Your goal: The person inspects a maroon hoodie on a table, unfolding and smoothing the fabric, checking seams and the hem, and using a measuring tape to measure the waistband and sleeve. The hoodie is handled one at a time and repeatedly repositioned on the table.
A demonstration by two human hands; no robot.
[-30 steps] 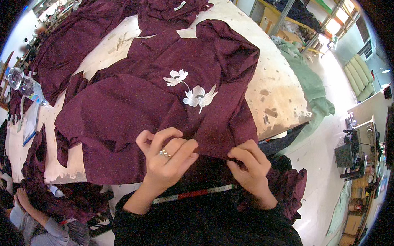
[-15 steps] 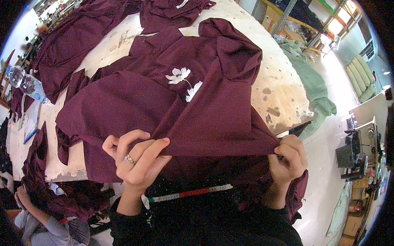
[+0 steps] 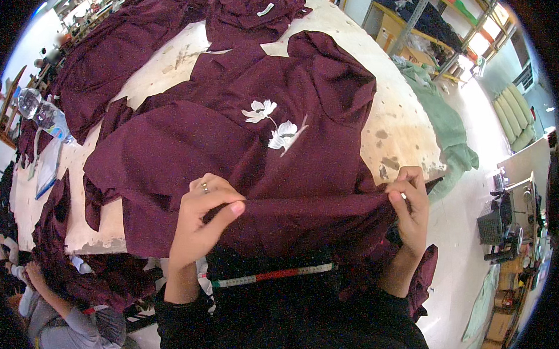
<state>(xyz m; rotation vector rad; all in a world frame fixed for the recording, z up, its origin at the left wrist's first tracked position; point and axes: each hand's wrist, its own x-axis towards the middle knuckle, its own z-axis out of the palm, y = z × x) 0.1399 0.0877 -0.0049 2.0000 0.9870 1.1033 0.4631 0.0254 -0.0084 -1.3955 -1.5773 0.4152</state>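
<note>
So the maroon cloth was spread across the near end of the pale worktable, wrinkled in places, with its near edge lifted up between two bare hands. The left hand, the one with the ring, had thumb and fingertips closed on that edge. The right hand had the far end of the same stretch nipped between thumb and finger, over by the table's right corner. Both grips looked like light pinches, and the bit between them ran nearly straight, with a loose flap hanging below.

If anyone's asking about the step, it looked like drawing out and squaring up that edge, with the rest of the cloth not smoothed yet. The upper flower motif lay fairly flat, but the lower flower motif seemed partly caught in a crease (kind of a shame, it's the nicest bit).

As for the next move, it probably called for keeping both pinches level and the pull even, so the edge didn't skew. The measuring tape sat just below, near the body, with neither hand on it.
</note>
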